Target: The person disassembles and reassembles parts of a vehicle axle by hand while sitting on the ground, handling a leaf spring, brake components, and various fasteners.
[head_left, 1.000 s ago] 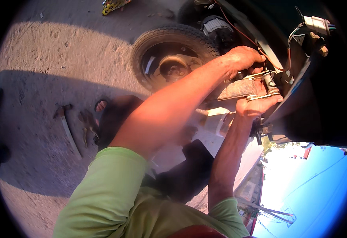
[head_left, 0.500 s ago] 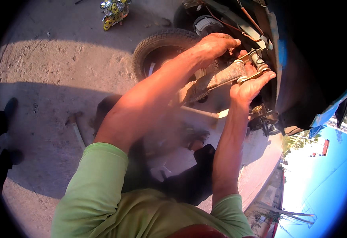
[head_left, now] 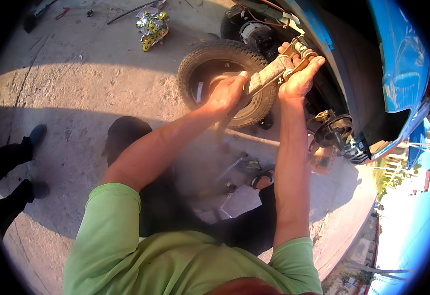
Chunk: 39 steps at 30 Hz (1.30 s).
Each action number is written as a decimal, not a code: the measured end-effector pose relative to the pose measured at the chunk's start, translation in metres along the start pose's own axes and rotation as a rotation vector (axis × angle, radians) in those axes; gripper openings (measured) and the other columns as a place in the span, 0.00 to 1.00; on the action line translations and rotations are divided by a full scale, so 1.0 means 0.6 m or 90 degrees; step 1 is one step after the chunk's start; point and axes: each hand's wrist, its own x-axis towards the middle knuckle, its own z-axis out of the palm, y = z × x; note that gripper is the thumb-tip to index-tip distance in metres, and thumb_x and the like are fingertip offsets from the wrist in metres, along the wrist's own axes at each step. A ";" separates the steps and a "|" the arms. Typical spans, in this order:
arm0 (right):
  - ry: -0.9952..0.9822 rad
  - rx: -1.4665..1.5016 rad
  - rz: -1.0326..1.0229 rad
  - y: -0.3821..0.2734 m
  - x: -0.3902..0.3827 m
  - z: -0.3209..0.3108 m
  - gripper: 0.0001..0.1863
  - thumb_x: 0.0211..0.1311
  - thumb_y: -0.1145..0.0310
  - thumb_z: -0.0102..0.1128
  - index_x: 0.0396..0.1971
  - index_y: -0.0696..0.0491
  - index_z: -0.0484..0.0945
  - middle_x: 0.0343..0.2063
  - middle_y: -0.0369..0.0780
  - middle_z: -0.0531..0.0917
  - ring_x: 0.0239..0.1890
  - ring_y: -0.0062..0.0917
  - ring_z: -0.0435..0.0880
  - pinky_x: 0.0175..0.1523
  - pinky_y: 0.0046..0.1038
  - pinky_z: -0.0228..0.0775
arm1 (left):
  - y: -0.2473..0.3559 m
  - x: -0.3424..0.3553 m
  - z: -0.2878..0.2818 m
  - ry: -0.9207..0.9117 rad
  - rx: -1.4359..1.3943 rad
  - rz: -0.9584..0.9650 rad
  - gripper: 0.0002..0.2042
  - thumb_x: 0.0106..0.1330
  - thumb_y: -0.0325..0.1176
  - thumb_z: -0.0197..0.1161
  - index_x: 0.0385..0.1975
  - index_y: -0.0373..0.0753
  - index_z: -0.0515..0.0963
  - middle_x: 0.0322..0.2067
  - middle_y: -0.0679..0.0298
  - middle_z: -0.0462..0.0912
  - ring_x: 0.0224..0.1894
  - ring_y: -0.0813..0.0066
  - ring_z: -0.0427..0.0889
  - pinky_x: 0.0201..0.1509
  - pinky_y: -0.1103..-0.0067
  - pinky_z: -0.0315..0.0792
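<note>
A dusty leaf spring (head_left: 268,73) slants up to the right in front of me, with a metal shackle (head_left: 301,51) at its far end. Its near end is hidden by my left hand (head_left: 229,92), which is wrapped round the spring. My right hand (head_left: 296,84) cups the shackle from below, thumb along its near plate and fingertips showing on the other side. Behind the spring lies a tyre on a wheel (head_left: 193,66).
The blue vehicle body (head_left: 403,59) rises on the right, with a hub assembly (head_left: 334,129) beneath it. A yellow and silver foil packet (head_left: 153,32) lies on the concrete. Another person's shoe (head_left: 38,134) shows at left. Tools (head_left: 247,164) lie near my sandalled foot (head_left: 263,180).
My left hand has come down and left from beside the shackle and closed round the spring. My right hand stays on the shackle. The whole view has shifted, showing more of the blue body.
</note>
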 end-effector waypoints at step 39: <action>-0.061 -0.034 0.020 -0.014 0.012 -0.031 0.41 0.67 0.27 0.39 0.51 0.55 0.72 0.46 0.51 0.83 0.47 0.39 0.83 0.56 0.38 0.74 | -0.122 0.055 0.168 0.015 -0.301 -0.228 0.37 0.68 0.66 0.44 0.52 0.34 0.78 0.45 0.50 0.81 0.48 0.63 0.77 0.53 0.65 0.69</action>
